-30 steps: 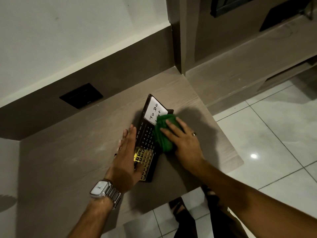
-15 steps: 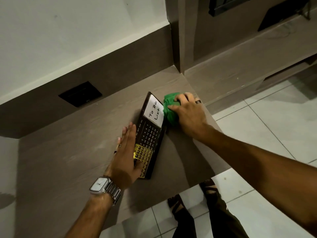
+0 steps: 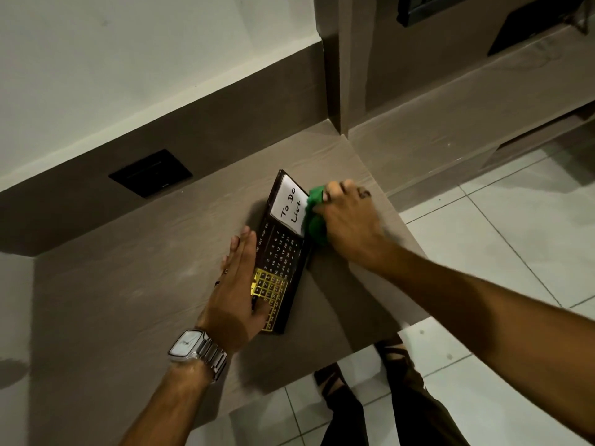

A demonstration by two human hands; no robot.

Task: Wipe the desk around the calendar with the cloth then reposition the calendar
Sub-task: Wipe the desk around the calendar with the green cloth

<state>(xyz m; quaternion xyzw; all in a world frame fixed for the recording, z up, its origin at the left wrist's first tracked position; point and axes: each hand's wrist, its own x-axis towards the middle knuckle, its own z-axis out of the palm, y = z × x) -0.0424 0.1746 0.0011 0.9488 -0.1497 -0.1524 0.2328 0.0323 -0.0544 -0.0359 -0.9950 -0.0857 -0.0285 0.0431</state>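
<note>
Two steps, neither done: right hand clenched on cloth wiped surface mid-frame beside calendar; left hand flat, steadying it. Repositioning left.

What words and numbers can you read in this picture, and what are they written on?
"To Do List": handwritten on the white note at the calendar's far end.
"OCT NOV DEC": calendar's left edge; earlier months hidden by the left hand.
Date numbers on the calendar: mostly too small to read.
Wristwatch: no readable numbers.
</note>
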